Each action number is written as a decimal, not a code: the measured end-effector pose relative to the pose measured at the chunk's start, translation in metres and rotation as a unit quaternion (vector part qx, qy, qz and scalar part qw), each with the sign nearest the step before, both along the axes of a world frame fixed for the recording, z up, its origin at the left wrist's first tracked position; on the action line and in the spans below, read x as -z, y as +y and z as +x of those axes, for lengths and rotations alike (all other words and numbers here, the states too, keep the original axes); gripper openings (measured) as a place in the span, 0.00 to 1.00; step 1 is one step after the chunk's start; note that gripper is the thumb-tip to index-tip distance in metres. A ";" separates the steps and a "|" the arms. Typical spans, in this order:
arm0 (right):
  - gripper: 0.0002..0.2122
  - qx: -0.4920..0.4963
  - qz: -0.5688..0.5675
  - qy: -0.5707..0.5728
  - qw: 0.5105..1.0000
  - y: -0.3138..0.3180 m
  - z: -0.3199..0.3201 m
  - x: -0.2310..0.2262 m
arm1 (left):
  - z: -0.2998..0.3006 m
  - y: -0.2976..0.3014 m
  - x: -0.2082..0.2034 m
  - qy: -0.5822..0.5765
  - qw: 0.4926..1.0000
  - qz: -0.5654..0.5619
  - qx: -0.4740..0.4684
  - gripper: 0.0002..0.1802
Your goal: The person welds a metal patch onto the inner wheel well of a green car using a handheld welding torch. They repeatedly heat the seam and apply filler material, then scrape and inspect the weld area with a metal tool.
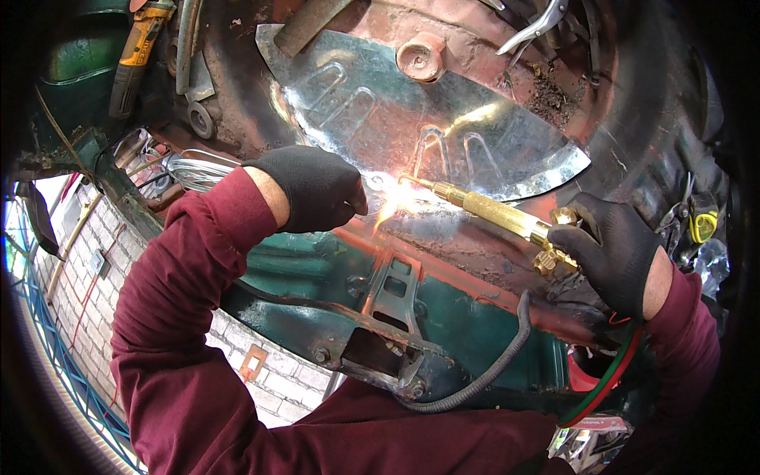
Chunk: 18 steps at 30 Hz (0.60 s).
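Note:
My right hand (613, 245), in a black glove, is closed around the valve end of a brass gas torch (507, 215). Its thin bent tip (412, 180) points left, at a bright glow with orange flame (385, 207) on the lower edge of a curved sheet metal patch (372, 103). Close to the left of that glow is my left hand (313, 190), also black-gloved, its fingers pinched together. A coil of thin silvery wire (198, 172) comes out behind this hand; the wire's end at the fingertips is lost in the glare.
A round reddish knob (421, 57) rises beside the patch. A yellow angle grinder (138, 55) lies at upper left, and locking pliers (538, 25) at upper right. Red and green hoses (606, 376) hang below my right wrist. A dark ribbed conduit (495, 376) crosses the green body panel (467, 317).

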State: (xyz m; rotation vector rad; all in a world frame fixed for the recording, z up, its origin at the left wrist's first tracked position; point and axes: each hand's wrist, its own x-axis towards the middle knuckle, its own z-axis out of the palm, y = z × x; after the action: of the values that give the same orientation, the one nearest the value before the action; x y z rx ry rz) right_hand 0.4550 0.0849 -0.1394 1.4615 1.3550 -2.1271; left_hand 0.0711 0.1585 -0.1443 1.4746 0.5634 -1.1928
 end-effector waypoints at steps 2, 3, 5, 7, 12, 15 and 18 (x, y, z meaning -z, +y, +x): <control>0.14 -0.002 0.004 -0.001 1.000 0.000 0.000 0.000 | 0.002 0.001 0.000 0.007 1.000 -0.009 0.014 0.16; 0.14 -0.003 0.007 -0.001 1.000 -0.001 -0.001 0.000 | 0.002 0.001 0.000 0.004 1.000 -0.010 0.017 0.16; 0.14 -0.007 0.002 -0.003 1.000 0.001 -0.001 -0.001 | 0.001 0.002 0.000 -0.001 1.000 -0.012 0.023 0.17; 0.14 -0.007 -0.001 -0.004 1.000 0.003 0.000 -0.001 | 0.003 0.003 -0.001 0.000 1.000 -0.007 0.011 0.16; 0.14 0.004 -0.009 -0.001 1.000 0.001 0.000 -0.001 | 0.003 0.003 0.000 0.000 1.000 -0.015 0.023 0.17; 0.14 -0.011 0.005 0.000 1.000 0.002 0.001 -0.002 | 0.002 0.001 0.000 -0.001 1.000 -0.011 0.014 0.16; 0.14 -0.020 0.000 -0.003 1.000 0.004 0.001 -0.003 | 0.002 0.000 0.000 -0.013 1.000 -0.002 -0.001 0.15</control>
State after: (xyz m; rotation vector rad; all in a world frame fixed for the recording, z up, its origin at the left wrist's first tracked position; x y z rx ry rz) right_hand 0.4560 0.0887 -0.1366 1.4272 1.3693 -2.0983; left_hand 0.0726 0.1585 -0.1446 1.4838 0.5445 -1.1721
